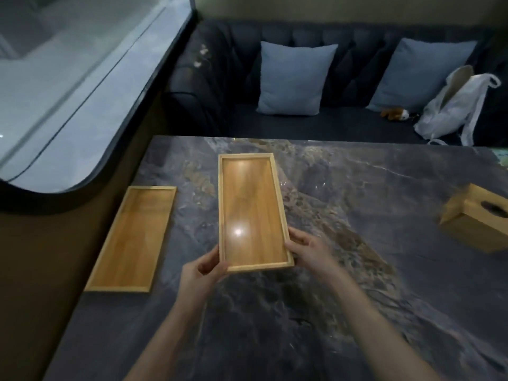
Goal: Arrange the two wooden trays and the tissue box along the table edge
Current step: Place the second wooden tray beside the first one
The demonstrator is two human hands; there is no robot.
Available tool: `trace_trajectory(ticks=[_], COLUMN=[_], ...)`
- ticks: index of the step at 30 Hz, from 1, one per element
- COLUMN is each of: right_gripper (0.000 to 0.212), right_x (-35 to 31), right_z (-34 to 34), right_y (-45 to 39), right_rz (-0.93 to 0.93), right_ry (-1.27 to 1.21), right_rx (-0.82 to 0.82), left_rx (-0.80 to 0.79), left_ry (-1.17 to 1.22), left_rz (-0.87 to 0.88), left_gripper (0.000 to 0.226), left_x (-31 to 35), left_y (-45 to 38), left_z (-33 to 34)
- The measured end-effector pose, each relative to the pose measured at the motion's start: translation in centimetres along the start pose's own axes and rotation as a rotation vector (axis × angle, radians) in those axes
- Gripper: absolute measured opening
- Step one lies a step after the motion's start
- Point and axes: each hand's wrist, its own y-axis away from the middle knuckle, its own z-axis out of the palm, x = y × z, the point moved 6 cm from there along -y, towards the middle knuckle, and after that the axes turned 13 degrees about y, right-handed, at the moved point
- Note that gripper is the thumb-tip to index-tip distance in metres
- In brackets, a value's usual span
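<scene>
From the head view, I have the middle tray (251,210) in both hands, gripped at its near short end: my left hand (202,268) pinches the near left corner, and my right hand (309,250) clasps the near right corner, fingers curled over the rim. The tray's long axis runs straight away from me, from the centre of the frame toward the upper middle. I cannot tell whether its far end rests on the surface (343,298) or is lifted just off it.

The other tray (132,237) lies at the left of the frame, flat along the left edge of the surface, its long axis also running away from me and leaning slightly rightward at the far end. It sits well apart from the held tray, nearer my left hand. The tissue box (475,218) stands at the right edge of the frame, well apart from both trays and nearer my right hand.

As I judge it, the move ahead turns on this gap: the edge row lies to the left of my hands, so the held tray has to travel left and line up with the one there.

Both trays are empty, showing only bare wood and a glare spot. The tissue box shows a dark slot on top; I cannot tell what is inside.
</scene>
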Motion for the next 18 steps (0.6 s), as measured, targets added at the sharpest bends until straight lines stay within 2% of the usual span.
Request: trace_trajectory(ticks=[9,18], right_gripper=[0.038,0.038], right_x=[1.5,3.2], right_z=[8.5,12.0], right_y=[-0.8,-1.9], right_rz=[0.099,0.158], right_ry=[0.022,0.016], right_rx=[-0.079,-0.041], left_rx=[0.079,0.082], left_ry=[0.009,0.052], left_rz=[-0.151,-0.250], left_gripper=[0.040,0.044], left_x=[-2.7,-4.7], left_y=[0.9,-0.1], left_z=[-8.0,-11.6])
